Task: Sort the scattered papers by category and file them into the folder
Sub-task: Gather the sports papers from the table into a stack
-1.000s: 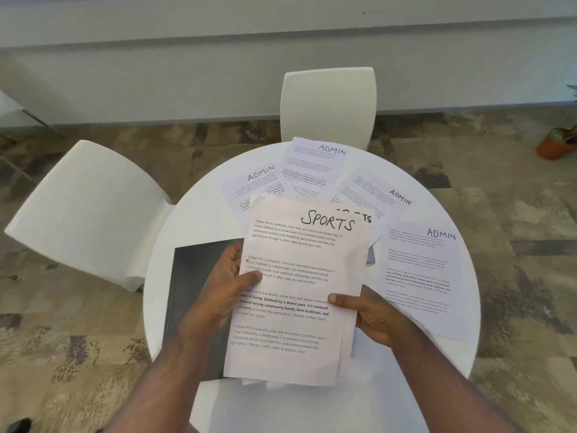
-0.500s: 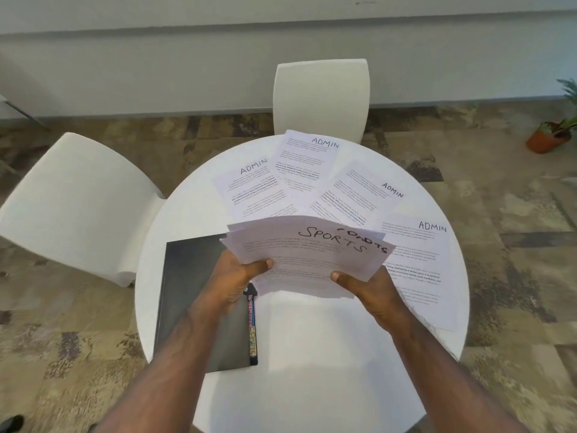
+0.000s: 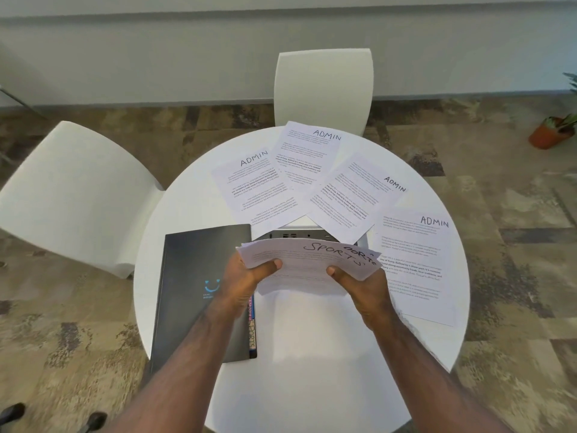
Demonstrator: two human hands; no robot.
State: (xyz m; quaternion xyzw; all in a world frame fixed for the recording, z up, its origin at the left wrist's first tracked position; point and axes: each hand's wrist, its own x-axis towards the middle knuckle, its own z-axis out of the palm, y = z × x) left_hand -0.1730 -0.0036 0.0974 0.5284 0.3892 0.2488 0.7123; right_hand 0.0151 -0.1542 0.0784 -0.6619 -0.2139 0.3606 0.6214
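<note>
Both my hands hold a small stack of papers marked SPORTS [image 3: 307, 260] above the middle of the round white table [image 3: 299, 354]. My left hand [image 3: 246, 281] grips the stack's left side and my right hand [image 3: 359, 284] its right side, thumbs on top. The sheets are tilted nearly flat and fanned slightly. A closed dark grey folder [image 3: 193, 285] lies on the table at the left, partly under my left wrist, with coloured tabs along its right edge. Several sheets marked ADMIN [image 3: 303, 160] lie spread over the far and right part of the table.
A grey device [image 3: 296, 234] peeks out from under the ADMIN sheets behind the stack. White chairs stand at the left [image 3: 71, 195] and at the far side [image 3: 324, 85]. A potted plant [image 3: 552, 132] sits on the floor at the right.
The SPORTS stack, held upright facing me a second ago, has been tipped down nearly flat and lowered over the table. Both hands kept their grip.
</note>
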